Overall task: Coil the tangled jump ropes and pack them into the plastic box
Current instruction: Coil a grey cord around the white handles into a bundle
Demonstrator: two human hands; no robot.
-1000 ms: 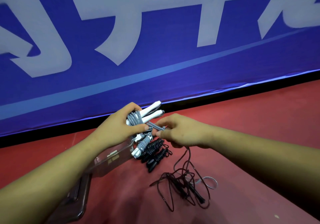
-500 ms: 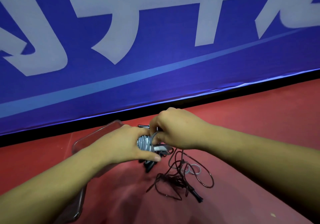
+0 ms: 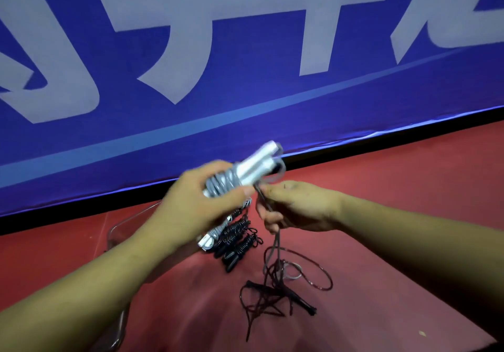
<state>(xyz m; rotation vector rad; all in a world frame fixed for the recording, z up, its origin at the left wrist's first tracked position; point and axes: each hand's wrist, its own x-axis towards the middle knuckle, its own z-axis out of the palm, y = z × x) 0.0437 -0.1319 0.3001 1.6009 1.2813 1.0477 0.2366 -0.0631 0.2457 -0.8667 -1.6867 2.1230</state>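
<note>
My left hand has its grip closed round the coiled grey rope. Its two white handles stick out past my fingers toward the blue banner. Blur smears the coils and the loop at the handle tips. My right hand pinches a thin cord just beside that bundle. The cord drops from my grip to the tangled dark rope on the red floor; I cannot tell which rope it belongs to. The clear plastic box sits on the floor under my left wrist, and only a corner and some rim show past my forearm. Coiled black ropes and a white-handled rope lie by its right side; whether they are inside it I cannot tell.
</note>
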